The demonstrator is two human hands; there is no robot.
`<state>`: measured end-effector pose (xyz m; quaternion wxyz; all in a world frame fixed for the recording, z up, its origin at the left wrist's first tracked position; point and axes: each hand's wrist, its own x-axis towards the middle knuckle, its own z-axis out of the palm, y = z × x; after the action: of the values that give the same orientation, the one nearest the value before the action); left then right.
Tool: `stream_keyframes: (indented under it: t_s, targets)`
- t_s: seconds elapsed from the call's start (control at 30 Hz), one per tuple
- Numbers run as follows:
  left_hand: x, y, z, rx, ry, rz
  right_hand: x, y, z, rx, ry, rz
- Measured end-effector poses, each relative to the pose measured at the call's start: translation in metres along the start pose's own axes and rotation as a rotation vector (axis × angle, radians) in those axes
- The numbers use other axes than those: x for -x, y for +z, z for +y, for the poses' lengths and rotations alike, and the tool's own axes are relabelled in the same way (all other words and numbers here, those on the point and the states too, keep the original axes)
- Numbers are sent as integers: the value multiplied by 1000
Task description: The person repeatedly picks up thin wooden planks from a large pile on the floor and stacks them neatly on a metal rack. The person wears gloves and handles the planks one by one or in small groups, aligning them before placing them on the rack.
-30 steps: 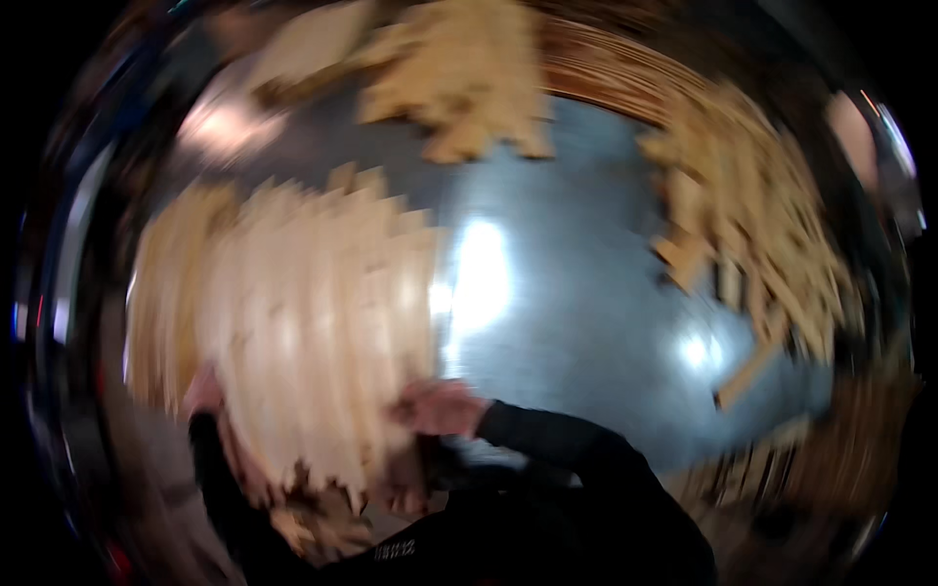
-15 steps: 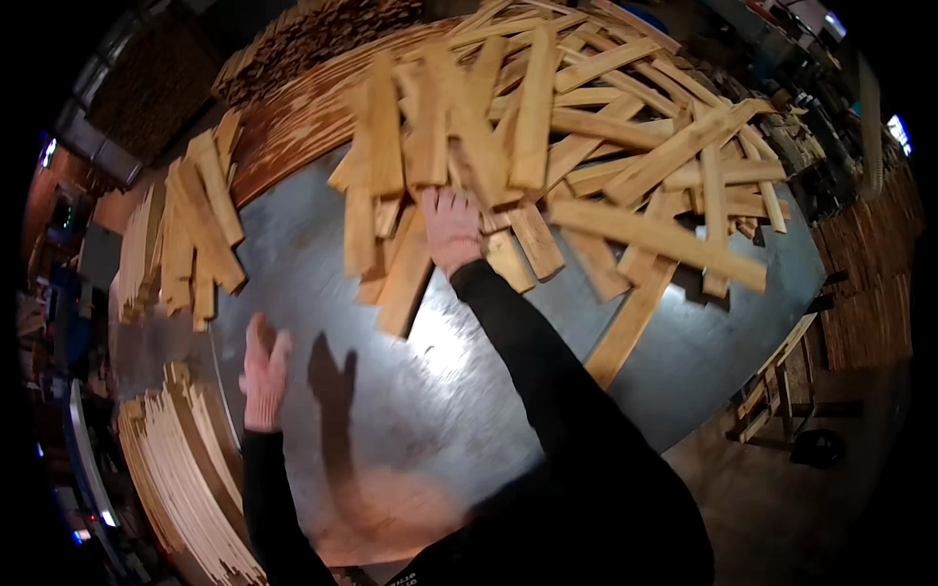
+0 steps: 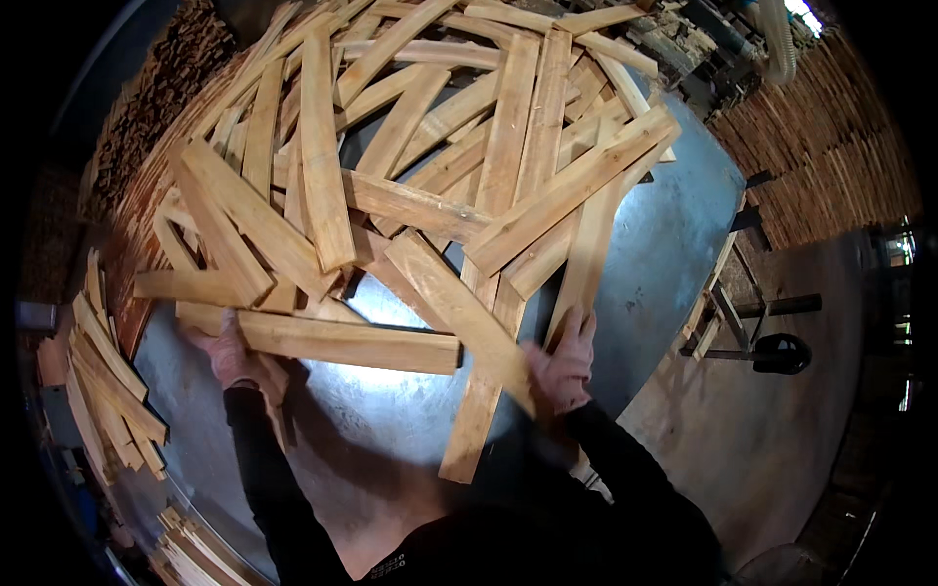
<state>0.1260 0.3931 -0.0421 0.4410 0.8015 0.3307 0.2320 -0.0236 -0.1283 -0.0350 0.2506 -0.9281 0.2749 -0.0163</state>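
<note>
Head view: a round metal counter (image 3: pixel 645 264) carries a loose heap of pale wooden slats (image 3: pixel 410 146), crossed over one another from ten o'clock round to two o'clock. No bin or box holds them; more slats lie stacked at the counter's edge (image 3: pixel 107 381) near eight o'clock. The left hand (image 3: pixel 234 356), at eight o'clock, has its fingers (image 3: pixel 227 330) curled over the near end of a horizontal slat (image 3: pixel 332 340) that lies flat at the heap's lower edge. The right hand (image 3: pixel 562 366), at five o'clock, has its fingers (image 3: pixel 578 332) spread apart, pressing on a long diagonal slat (image 3: pixel 459 313) that crosses another toward the counter's near edge.
</note>
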Motion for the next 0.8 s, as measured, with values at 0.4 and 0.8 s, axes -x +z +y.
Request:
stream_keyframes:
  t_s: [0.4, 0.8]
  targets:
    - [235, 31, 49, 115, -180, -145, -151, -10, -8, -20, -862, -270]
    - [325, 31, 118, -860, 547, -31, -73, -86, 98, 248, -1330, -561]
